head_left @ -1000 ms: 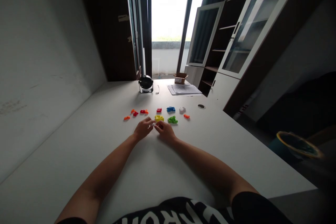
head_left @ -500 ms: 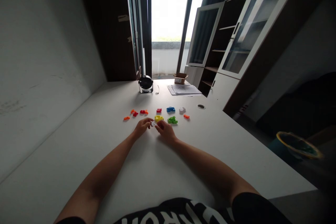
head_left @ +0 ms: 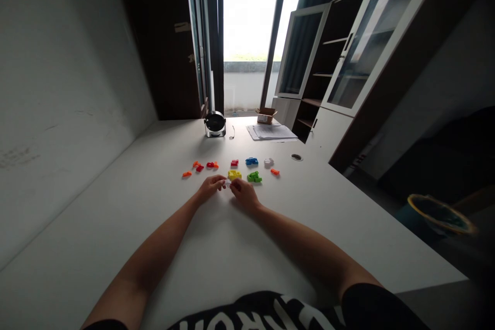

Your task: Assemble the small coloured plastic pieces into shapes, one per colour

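Between my fingertips is a small white plastic piece, partly covered by both hands. My left hand pinches its left side, and my right hand grips it from the right. Just behind them lie a yellow plastic piece and a green plastic piece. Farther back are a red piece, a blue piece and another white piece. Several small orange and red pieces lie to the left, with one orange piece to the right.
On the white table, a round black device on a stand sits at the back beside a short cord. Papers and an open cardboard box are back right, near a cable hole. A wall borders the left.
The white piece has turned slightly between my fingers, and my right fingertips have shifted a little. The other pieces stay where they were.
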Demonstrator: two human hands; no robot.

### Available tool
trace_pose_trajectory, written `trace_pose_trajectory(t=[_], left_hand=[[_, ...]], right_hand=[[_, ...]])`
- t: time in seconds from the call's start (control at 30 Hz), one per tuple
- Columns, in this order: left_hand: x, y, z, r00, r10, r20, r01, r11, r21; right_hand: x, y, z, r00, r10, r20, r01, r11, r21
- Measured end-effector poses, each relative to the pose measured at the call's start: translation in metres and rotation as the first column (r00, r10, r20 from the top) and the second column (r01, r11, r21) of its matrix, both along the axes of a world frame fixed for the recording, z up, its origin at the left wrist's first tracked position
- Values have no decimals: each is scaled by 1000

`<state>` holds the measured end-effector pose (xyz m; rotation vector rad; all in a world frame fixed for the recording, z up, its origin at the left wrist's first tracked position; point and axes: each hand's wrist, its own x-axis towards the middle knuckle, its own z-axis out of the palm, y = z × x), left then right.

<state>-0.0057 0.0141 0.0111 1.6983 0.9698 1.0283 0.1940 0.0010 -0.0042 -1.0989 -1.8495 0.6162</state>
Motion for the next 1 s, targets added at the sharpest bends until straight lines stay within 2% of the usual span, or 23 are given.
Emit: trace_pose_trajectory(t=[0.3, 0.67, 0.83, 1.0], left_hand=[[0, 7, -8, 998, -36, 59, 37, 999, -11], [1, 5, -6, 997, -56, 57, 57, 998, -27], [0, 3, -5, 996, -88, 18, 89, 996, -13], [1, -1, -1, 996, -88, -34, 88, 996, -12]], right_hand=[[1, 1, 0, 1000, 10, -3, -10, 1000, 4], [0, 4, -4, 1000, 4, 9, -4, 1000, 3], [0, 3, -3, 999, 12, 46, -12, 1000, -13], [0, 4, -5, 998, 32, 47, -33, 999, 25]])
